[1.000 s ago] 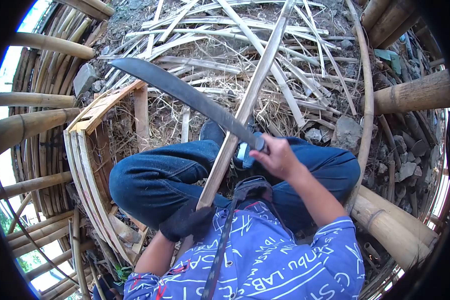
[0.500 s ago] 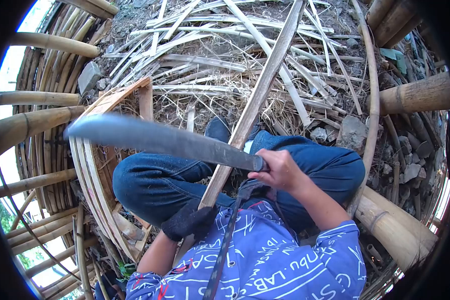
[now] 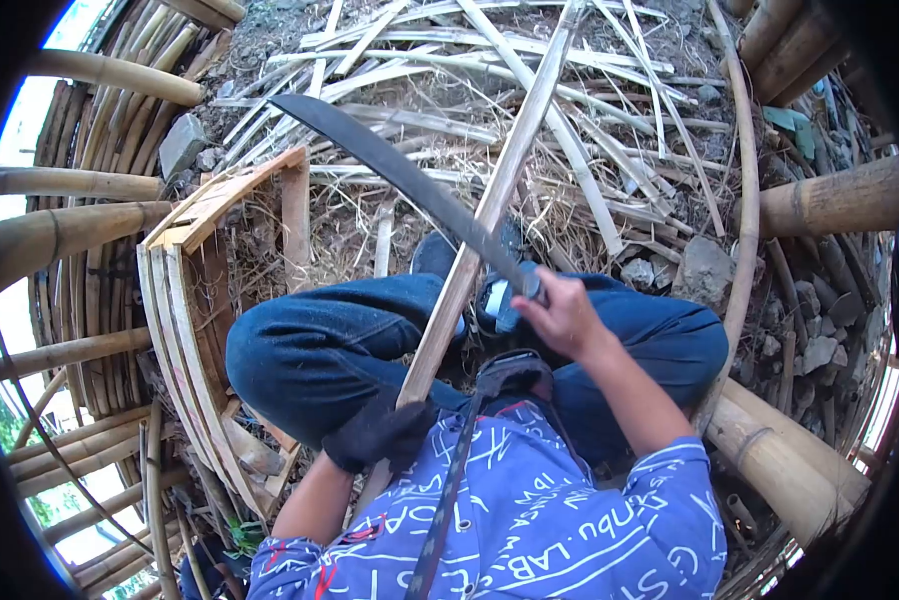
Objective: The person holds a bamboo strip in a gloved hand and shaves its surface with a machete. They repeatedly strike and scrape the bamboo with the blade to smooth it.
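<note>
- gloved left hand grips the near end of the wood strip; i'd brace that firmly
- bare right hand clutches the machete, blade crossing mid-strip; imo angle strokes clear of the legs
- strip's other end points toward the ground's far edge

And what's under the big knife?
A long wooden strip crosses under the knife, with straw lower down. The knife covers some of both, so those bits can't be seen.

Bamboo-pole walls; daylit dirt floor
</note>
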Demonstrator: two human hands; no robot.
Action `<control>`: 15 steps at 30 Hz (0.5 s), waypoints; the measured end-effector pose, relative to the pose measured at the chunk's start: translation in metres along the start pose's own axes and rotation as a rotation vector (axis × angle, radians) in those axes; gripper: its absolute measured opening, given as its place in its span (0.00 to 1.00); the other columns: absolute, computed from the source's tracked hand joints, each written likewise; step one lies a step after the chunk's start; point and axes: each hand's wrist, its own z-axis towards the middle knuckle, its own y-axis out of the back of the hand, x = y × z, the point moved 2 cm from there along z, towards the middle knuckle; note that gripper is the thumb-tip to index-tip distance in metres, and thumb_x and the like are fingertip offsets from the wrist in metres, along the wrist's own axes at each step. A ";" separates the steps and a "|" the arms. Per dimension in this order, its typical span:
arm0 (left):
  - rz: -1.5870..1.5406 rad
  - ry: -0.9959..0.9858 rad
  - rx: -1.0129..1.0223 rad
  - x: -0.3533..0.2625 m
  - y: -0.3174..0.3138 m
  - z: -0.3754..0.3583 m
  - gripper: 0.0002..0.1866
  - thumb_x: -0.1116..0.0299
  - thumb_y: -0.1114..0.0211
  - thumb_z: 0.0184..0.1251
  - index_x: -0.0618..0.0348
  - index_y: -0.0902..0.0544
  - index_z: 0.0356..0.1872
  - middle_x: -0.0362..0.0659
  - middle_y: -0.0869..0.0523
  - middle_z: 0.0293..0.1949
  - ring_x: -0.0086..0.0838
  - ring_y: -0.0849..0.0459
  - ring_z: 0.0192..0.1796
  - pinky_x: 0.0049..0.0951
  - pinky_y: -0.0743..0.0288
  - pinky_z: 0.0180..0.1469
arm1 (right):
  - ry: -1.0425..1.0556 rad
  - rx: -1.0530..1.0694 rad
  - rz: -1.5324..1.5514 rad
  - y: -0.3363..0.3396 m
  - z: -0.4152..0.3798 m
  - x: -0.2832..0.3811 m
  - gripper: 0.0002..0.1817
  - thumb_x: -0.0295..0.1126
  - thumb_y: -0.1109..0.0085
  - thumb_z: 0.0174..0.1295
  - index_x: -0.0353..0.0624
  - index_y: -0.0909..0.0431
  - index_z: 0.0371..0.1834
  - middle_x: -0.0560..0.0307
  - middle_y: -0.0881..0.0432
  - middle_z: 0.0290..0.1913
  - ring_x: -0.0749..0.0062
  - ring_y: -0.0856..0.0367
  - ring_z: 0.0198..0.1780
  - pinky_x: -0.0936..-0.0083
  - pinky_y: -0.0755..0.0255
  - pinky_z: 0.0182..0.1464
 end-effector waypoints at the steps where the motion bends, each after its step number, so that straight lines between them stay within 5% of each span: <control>1: 0.009 -0.033 -0.030 0.003 0.001 -0.003 0.18 0.50 0.36 0.64 0.53 0.30 0.35 0.34 0.34 0.19 0.18 0.36 0.16 0.23 0.41 0.15 | -0.050 0.060 0.075 -0.001 -0.006 0.010 0.21 0.46 0.35 0.59 0.36 0.26 0.34 0.45 0.25 0.19 0.47 0.21 0.24 0.63 0.29 0.26; 4: 0.038 0.001 -0.031 0.004 0.001 -0.008 0.19 0.50 0.36 0.64 0.52 0.30 0.36 0.34 0.34 0.19 0.18 0.35 0.16 0.22 0.41 0.15 | 0.196 0.061 0.006 0.006 -0.002 0.018 0.18 0.43 0.30 0.53 0.40 0.23 0.34 0.49 0.25 0.20 0.52 0.20 0.25 0.65 0.27 0.27; 8: -0.051 0.022 0.007 -0.001 0.000 0.000 0.18 0.50 0.42 0.69 0.52 0.32 0.31 0.32 0.35 0.18 0.17 0.37 0.16 0.21 0.42 0.16 | -0.092 0.021 -0.097 0.008 0.011 -0.005 0.19 0.44 0.34 0.58 0.39 0.27 0.31 0.44 0.23 0.21 0.48 0.19 0.26 0.62 0.27 0.27; 12: -0.015 0.041 0.030 0.000 -0.003 -0.006 0.18 0.49 0.42 0.69 0.52 0.32 0.32 0.32 0.34 0.19 0.17 0.37 0.15 0.21 0.42 0.16 | 0.171 0.032 0.024 0.005 0.003 0.005 0.20 0.45 0.33 0.56 0.39 0.26 0.28 0.45 0.24 0.20 0.48 0.20 0.24 0.64 0.29 0.26; 15: -0.026 0.016 0.017 0.001 -0.004 -0.006 0.18 0.49 0.42 0.69 0.52 0.32 0.32 0.32 0.35 0.18 0.17 0.37 0.15 0.21 0.42 0.16 | -0.185 -0.013 -0.024 0.015 0.017 -0.026 0.20 0.46 0.32 0.55 0.38 0.26 0.28 0.47 0.24 0.20 0.50 0.20 0.24 0.66 0.29 0.26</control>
